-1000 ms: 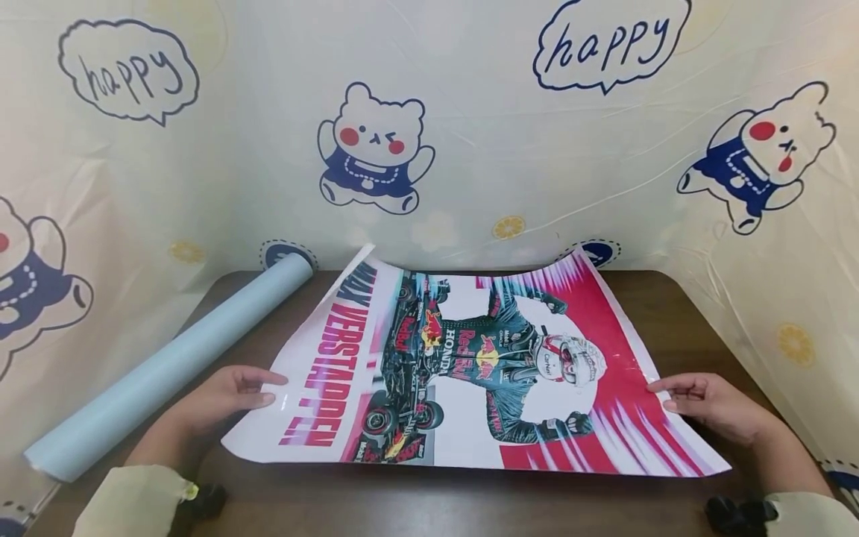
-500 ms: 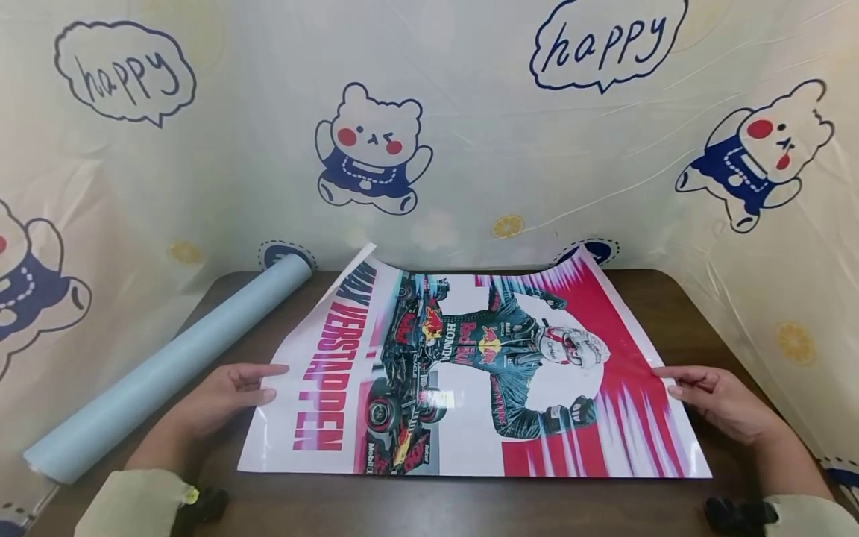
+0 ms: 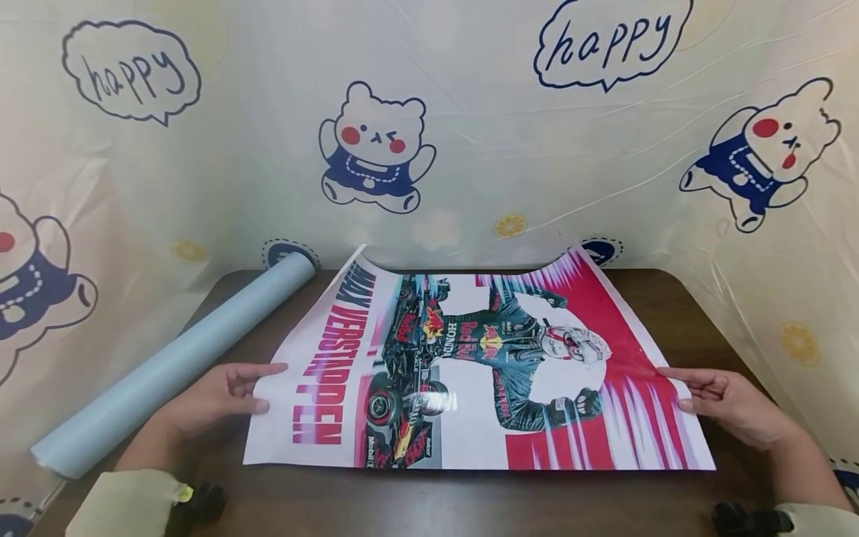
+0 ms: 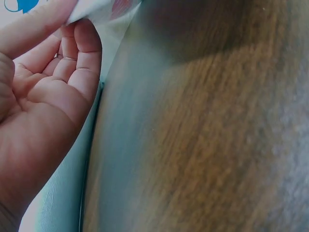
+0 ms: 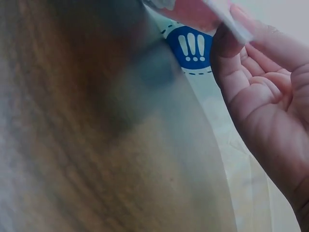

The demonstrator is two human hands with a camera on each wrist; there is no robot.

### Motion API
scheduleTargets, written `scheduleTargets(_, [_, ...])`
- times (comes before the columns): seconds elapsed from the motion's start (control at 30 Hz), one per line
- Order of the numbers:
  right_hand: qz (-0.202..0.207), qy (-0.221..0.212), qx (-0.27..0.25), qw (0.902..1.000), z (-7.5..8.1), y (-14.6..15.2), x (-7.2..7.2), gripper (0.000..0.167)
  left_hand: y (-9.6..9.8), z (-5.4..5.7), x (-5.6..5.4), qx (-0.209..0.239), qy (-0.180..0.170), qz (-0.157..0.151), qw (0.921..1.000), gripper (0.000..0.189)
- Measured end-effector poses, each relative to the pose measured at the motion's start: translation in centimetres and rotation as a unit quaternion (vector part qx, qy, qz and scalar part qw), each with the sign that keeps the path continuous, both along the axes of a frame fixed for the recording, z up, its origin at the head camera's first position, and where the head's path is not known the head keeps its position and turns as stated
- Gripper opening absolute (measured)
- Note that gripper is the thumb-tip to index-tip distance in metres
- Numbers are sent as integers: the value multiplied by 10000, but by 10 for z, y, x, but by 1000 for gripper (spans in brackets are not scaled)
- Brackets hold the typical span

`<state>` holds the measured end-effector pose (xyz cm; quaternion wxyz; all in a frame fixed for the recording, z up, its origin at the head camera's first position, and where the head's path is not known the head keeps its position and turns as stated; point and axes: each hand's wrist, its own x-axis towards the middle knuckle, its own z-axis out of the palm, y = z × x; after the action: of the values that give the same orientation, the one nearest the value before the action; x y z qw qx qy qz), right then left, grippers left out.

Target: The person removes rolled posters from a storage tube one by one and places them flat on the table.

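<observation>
A glossy poster (image 3: 470, 403) of a racing driver and car, with large red lettering, is spread sideways over the table in the head view. Its far corners curl upward. My left hand (image 3: 224, 399) pinches the left edge between thumb and fingers. On the opposite edge, my right hand (image 3: 731, 406) pinches the poster the same way. In the left wrist view, thumb and fingers of the left hand (image 4: 48, 92) meet on the white sheet edge. The right wrist view has the right hand (image 5: 265, 92) gripping a pinkish edge of the poster (image 5: 193, 12).
A long pale blue roll (image 3: 181, 358) lies diagonally along the table's left side. The dark wooden table (image 3: 403, 507) has rounded far corners. Behind and beside it hangs a cream curtain (image 3: 470, 149) printed with bears and "happy" bubbles.
The poster's near edge has straightened and its near-left corner has shifted right. My right hand has moved slightly right. The blue roll stays where it was.
</observation>
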<state>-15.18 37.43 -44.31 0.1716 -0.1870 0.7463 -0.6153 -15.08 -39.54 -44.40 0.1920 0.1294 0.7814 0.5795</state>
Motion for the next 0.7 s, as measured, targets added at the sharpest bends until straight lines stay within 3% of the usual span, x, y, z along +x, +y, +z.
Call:
scheduleTargets(0.17, [-488,90,526,9974,3,0,1,37,2,2,-3,-721,188,252,9969,48])
scheduleTargets(0.27, [-721,270,887,9931,4,-2,1,30,4,4,-5,-999,220,190,9946,39])
scheduleTargets(0.5, [-1346,659,1658,9747,4,-11,0,21,7,4,-8,-1062,-22,-26,9943,37])
scheduleTargets(0.7, [-1121,764,1699,9761,0,-19,-5,23,12,-3,-10,-1226,-22,328,9919,40])
